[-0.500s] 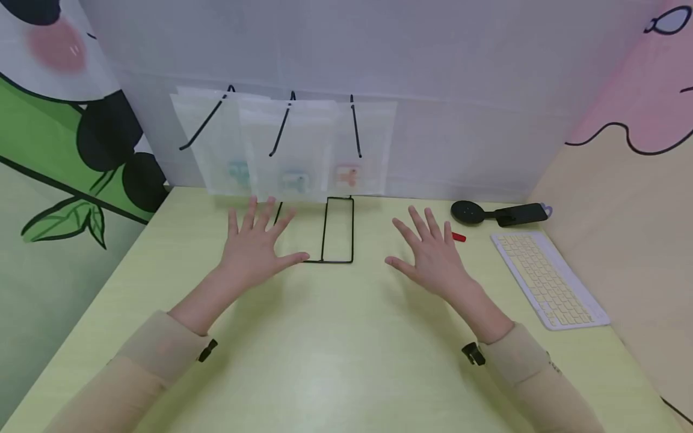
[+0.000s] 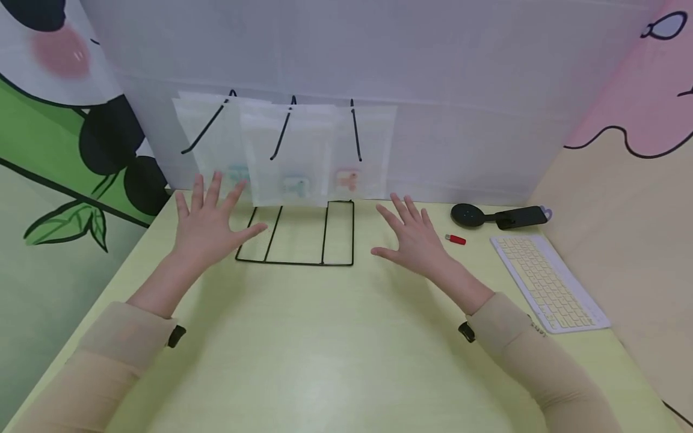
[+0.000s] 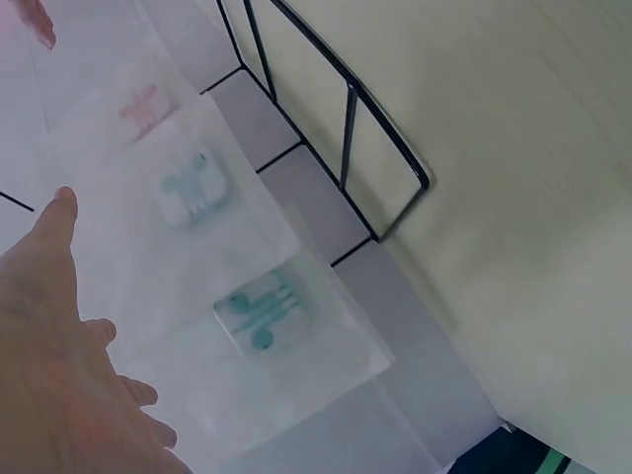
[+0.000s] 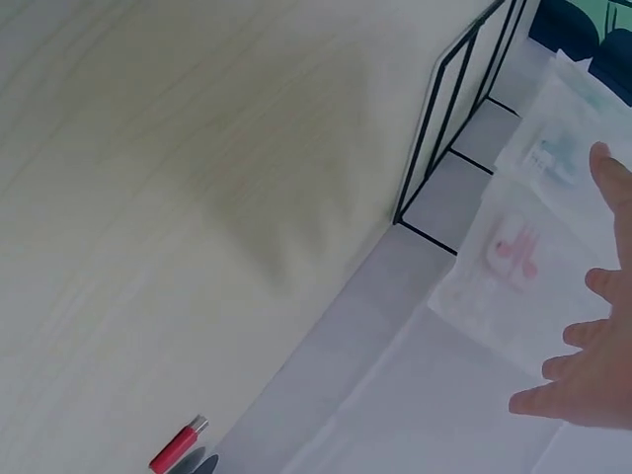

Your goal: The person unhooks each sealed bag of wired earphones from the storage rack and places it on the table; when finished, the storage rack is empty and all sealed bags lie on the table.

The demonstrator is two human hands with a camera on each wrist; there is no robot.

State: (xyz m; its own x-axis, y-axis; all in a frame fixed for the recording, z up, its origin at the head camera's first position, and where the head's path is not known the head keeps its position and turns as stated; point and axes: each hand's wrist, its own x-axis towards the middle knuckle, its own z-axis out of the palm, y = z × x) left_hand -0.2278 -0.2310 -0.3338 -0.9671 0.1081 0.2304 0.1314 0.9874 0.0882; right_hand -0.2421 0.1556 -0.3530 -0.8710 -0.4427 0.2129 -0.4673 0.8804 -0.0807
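In the head view my left hand (image 2: 203, 234) is held over the left side of the table with fingers spread, holding nothing. Its fingertips overlap the lower edge of the leftmost frosted bag (image 2: 211, 132). My right hand (image 2: 417, 243), also spread and holding nothing, hovers right of the black wire rack (image 2: 295, 263). Two more frosted bags hang on the rack's hooks, a middle one (image 2: 287, 144) and a right one (image 2: 379, 144). Through the plastic show earphones: teal ones (image 3: 262, 316), pale blue ones (image 3: 193, 188) and pink ones (image 4: 513, 247).
On the right of the table (image 2: 325, 349) lie a red USB stick (image 2: 456, 239), a black round-headed object with a handle (image 2: 468, 215) and a white keyboard (image 2: 547, 282). A pale sheet (image 2: 460, 90) covers the back, with cartoon-printed panels at both sides.
My left hand has moved left and a little away from me, uncovering more of the rack's base. My right hand has shifted slightly left and forward, revealing the whole USB stick.
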